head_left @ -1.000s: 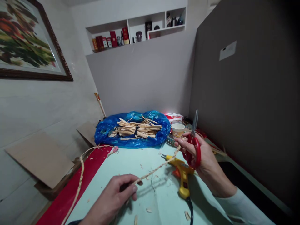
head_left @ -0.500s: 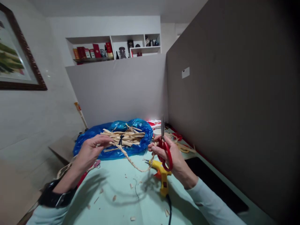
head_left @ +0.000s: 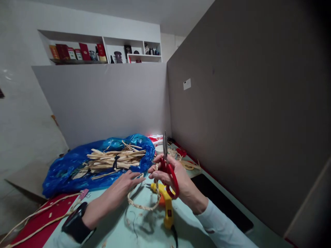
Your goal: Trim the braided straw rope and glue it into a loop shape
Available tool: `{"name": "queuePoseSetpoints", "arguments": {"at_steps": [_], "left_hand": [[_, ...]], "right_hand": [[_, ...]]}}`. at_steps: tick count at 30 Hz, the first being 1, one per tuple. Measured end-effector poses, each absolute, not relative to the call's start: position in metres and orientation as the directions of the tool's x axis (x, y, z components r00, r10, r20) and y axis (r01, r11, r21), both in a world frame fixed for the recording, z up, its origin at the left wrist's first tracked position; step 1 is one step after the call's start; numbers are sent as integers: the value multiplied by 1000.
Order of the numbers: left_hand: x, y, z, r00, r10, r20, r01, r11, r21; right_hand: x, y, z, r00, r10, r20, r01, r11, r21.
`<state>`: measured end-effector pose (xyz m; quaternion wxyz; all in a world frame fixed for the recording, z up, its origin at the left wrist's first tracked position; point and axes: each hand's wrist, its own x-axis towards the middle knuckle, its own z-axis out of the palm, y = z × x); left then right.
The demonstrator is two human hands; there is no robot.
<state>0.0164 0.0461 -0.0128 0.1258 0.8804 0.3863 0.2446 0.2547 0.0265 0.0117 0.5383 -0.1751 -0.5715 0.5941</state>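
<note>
A thin braid of pale straw-like fibre [head_left: 143, 207] hangs in a loop between my two hands. My left hand [head_left: 120, 189], a dark watch on its wrist, pinches one end at the fingertips. In my right hand [head_left: 181, 179] are the red-handled scissors [head_left: 173, 182], blades pointing up, while its thumb and fingers grip the braid's other end. Just below that hand a yellow glue gun [head_left: 168, 210] lies on the table, partly hidden by the braid and the scissors.
Behind my left hand, a tied bundle of dry strips [head_left: 116, 160] rests on a blue plastic bag [head_left: 62, 172]. A black flat slab [head_left: 222, 203] lies on the right beside the grey panel [head_left: 232, 113]. Long strands cross a red sheet [head_left: 49, 220] at left. Scraps litter the pale green table [head_left: 152, 237].
My left hand has come down and closer to my right hand, so the braid's loop is narrower. The view has turned to the right. The scissors stay in my right hand.
</note>
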Motion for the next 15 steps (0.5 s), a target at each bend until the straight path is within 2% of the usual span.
{"name": "queuePoseSetpoints", "arguments": {"at_steps": [4,7,11,15], "left_hand": [[3,18,0,433,844,317,621,-534,574],[12,-3,9,235,924,300,571,-381,727],[28,-29,0,97,987,131,330,-156,931],[28,-46,-16,35,999,32,113,-35,993]], "right_hand": [[244,25,3,-385,852,354,-406,188,-895],[229,19,1,-404,863,303,-364,152,-919],[201,6,3,-431,871,237,-340,87,-936],[179,-4,6,-460,866,197,-265,78,-961]]}}
